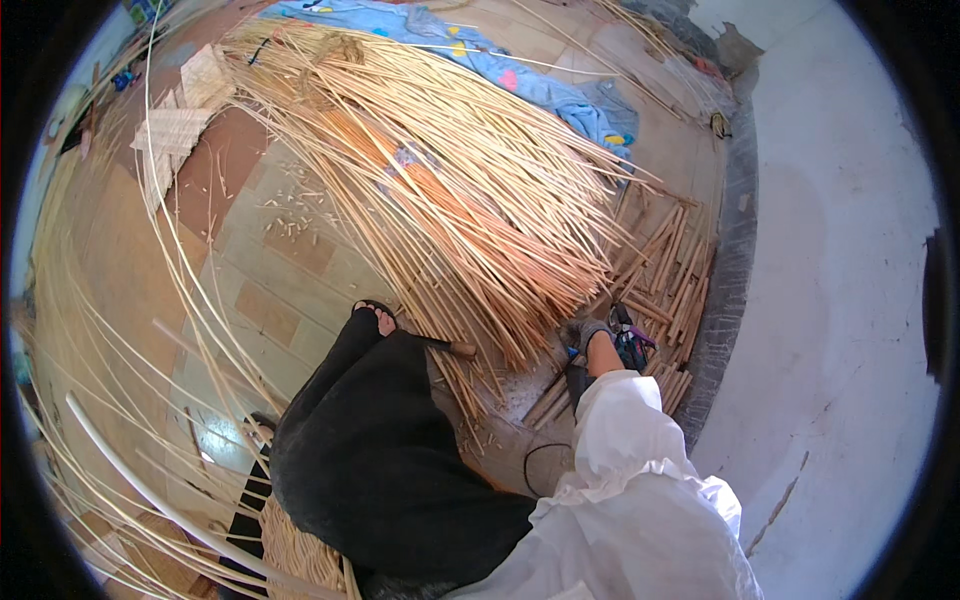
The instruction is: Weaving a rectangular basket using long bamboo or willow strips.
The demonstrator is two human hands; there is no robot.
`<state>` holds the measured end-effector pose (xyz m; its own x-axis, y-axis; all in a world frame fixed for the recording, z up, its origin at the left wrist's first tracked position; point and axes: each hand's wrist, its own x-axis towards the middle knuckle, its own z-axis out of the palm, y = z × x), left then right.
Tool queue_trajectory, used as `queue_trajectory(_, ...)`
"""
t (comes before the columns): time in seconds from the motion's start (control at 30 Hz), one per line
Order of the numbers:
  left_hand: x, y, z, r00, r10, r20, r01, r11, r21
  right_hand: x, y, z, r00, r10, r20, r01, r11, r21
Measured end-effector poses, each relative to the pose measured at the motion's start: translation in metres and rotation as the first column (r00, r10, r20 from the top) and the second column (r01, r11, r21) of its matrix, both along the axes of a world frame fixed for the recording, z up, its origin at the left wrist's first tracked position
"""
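My right arm, in a loose white sleeve (628, 415), reaches forward to the right side of the floor. At its end my right hand (585, 331), in what looks like a grey glove, is down beside a dark power tool (632, 345) with purple and teal parts. Its fingers are too small and hidden to make out, and so is anything they may hold. Just left of that hand lie the cut ends of a large bundle of pale canes (480, 150). A tool with a brown wooden handle (462, 350) sticks out beyond my black-clad leg (375, 440). My left hand is out of view.
Short cane lengths (685, 260) are piled by the white wall (820, 250). A blue patterned cloth (540, 85) lies behind the bundle. Long loose canes (130, 470) arch over the left side, above woven canework (295, 545). Small offcuts (290, 210) are scattered on the tiles.
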<state>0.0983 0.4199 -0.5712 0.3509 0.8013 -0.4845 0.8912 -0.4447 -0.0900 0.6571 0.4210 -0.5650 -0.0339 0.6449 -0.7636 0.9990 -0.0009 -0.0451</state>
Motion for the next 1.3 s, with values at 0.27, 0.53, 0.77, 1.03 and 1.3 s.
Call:
queue_trajectory(0.27,0.045,0.017,0.048,0.983,-0.044,-0.18,-0.031,0.918,-0.394,-0.038,-0.003,0.116,0.922,0.357,0.15,-0.313,0.915,-0.257)
queue_trajectory(0.53,0.065,0.032,0.133,0.982,0.063,-0.178,-0.128,0.914,-0.385,0.0,-0.032,0.022,0.657,-0.718,-0.232,0.725,0.685,-0.068)
queue_trajectory(0.77,0.047,0.004,0.13,0.973,0.137,-0.187,-0.204,0.89,-0.409,-0.074,-0.055,0.088,-0.136,-0.89,-0.435,0.733,0.205,-0.649)
queue_trajectory(1.03,0.048,-0.018,0.166,0.966,0.233,-0.11,-0.258,0.878,-0.403,-0.099,-0.056,0.116,0.273,-0.879,-0.391,0.727,0.455,-0.515)
queue_trajectory(1.3,0.071,-0.162,0.282,0.88,0.447,0.159,-0.318,0.804,-0.502,-0.14,-0.125,0.075,0.555,-0.714,-0.426,0.602,0.699,-0.387)
